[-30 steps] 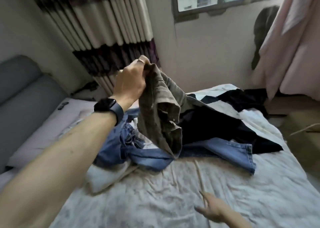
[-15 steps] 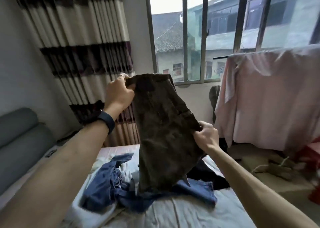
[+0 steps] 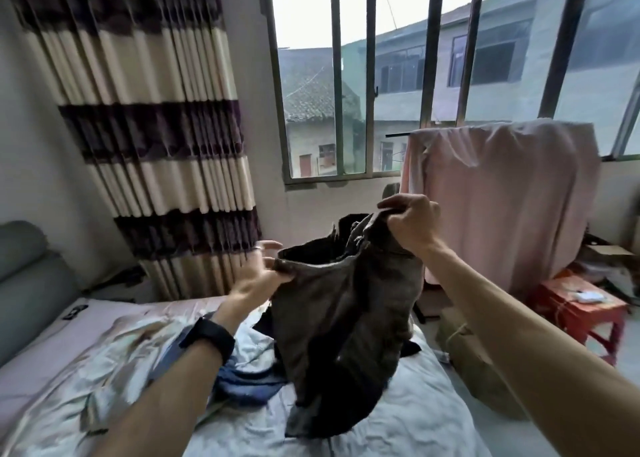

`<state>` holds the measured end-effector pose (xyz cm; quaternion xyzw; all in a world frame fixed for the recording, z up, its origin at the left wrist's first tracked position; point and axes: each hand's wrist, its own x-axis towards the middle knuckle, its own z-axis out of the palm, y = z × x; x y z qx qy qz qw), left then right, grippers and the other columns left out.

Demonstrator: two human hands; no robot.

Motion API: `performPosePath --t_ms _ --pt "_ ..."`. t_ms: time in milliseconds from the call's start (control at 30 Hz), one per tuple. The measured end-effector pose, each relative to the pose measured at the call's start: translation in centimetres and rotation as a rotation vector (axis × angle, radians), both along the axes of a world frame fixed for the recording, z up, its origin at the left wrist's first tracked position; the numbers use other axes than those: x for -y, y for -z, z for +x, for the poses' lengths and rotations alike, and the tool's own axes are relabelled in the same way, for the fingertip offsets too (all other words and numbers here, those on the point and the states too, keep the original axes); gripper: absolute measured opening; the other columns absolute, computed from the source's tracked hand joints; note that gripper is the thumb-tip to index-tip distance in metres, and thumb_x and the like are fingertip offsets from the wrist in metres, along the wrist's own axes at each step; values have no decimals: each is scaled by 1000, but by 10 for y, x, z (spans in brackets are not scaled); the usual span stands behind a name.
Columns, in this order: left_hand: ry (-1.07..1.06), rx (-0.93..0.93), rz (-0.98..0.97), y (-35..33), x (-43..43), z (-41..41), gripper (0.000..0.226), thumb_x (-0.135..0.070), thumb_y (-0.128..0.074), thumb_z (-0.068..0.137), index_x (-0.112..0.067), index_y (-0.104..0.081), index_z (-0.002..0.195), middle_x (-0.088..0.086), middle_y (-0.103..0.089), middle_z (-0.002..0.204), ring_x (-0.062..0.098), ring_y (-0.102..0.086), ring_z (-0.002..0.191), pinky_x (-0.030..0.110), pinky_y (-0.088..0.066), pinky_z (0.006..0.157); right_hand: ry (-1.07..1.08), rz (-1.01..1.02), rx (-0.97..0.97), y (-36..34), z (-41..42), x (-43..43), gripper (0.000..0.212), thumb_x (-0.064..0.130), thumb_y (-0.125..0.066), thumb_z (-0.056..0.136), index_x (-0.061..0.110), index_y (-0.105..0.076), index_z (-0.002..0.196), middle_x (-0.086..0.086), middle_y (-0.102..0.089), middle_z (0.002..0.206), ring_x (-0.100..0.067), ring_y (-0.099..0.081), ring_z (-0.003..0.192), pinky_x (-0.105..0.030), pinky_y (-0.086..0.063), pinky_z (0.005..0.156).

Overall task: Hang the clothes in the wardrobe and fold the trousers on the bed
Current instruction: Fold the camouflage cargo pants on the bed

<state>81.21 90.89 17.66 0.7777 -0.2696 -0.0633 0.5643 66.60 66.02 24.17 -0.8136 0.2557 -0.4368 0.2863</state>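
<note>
Olive-brown trousers (image 3: 343, 325) hang in the air above the bed (image 3: 415, 418), waistband up and legs drooping onto the sheet. My right hand (image 3: 410, 221) grips the right side of the waistband, raised highest. My left hand (image 3: 258, 269), wearing a black watch, pinches the left edge of the waistband with its thumb while the other fingers spread out, blurred. Blue jeans (image 3: 242, 384) lie crumpled on the bed under my left forearm. A dark garment (image 3: 410, 349) peeks out behind the trousers.
A striped curtain (image 3: 156, 127) hangs at the left of a barred window (image 3: 370, 75). A pink cloth (image 3: 498, 207) is draped over a rack at the right. A red stool (image 3: 578, 307) and a cardboard box (image 3: 474, 363) stand beside the bed. A grey headboard (image 3: 31, 283) is at the left.
My right hand has moved up from the trousers' side to the waistband. My left hand dropped lower and shifted its hold to the other waistband edge, spreading the top open.
</note>
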Motion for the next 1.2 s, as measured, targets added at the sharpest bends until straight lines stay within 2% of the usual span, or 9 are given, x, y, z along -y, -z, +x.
performPosePath --t_ms 67,167,300,467,600,667,767,933,1200 --pt "9 79 23 -9 3 -24 19 -35 -81 81 -21 -70 88 -1 -74 81 10 -67 72 27 -52 73 -10 -12 -10 -12 -9 -7 38 14 -61 70 37 -80 93 15 -77 94 -11 -68 99 -12 -41 82" --pt "0 114 61 -15 2 -49 20 -33 -76 89 -18 -68 79 1 -72 74 9 -67 55 20 -51 57 -4 -12 -28 -11 -29 -13 42 10 -58 69 37 -80 94 14 -77 94 -14 -67 100 -16 -43 82" --pt "77 132 232 7 -3 -105 32 -58 -77 80 -27 -71 89 -11 -73 82 -3 -66 74 15 -49 70 -43 26 -32 -2 -66 -10 38 13 -61 67 40 -79 86 24 -73 87 -9 -67 95 -9 -40 73" --pt "122 20 312 82 32 -202 78 -95 -54 64 -38 -63 117 -2 -51 137 13 -57 121 40 -46 107 -34 96 -127 28 -111 -9 30 23 -68 67 45 -78 86 23 -74 89 -9 -68 95 -22 -53 85" --pt "-268 116 610 129 37 -227 52 -75 -57 80 -33 -67 109 9 -37 152 30 -34 142 50 -36 111 -4 114 -202 51 -145 -3 30 29 -67 68 50 -75 88 22 -75 92 -12 -68 95 -21 -53 82" --pt "-257 -70 517 140 25 -227 46 -65 -60 87 -21 -59 74 10 -65 105 32 -58 108 42 -48 90 19 106 -232 66 -166 2 33 27 -64 69 52 -74 88 24 -74 92 -12 -68 94 -20 -48 75" --pt "-185 -157 367 138 15 -230 53 -51 -70 88 -10 -50 63 3 -59 60 31 -58 72 40 -44 66 73 12 -267 87 -193 17 32 26 -62 74 49 -74 92 22 -71 100 -17 -63 103 -25 -44 74" --pt "-261 57 200 113 17 -234 29 -29 -83 74 -17 -57 69 -6 -66 63 18 -65 66 31 -51 64 296 71 -577 144 -224 46 20 45 -63 88 39 -74 104 0 -47 124 -28 -39 123 -45 -47 92" --pt "175 148 338 113 5 -274 25 -31 -84 66 -34 -61 75 -16 -69 69 -3 -60 58 14 -45 58 213 484 -613 196 -239 32 28 33 -52 89 31 -72 109 -9 -70 120 -34 -63 113 -34 -49 91"
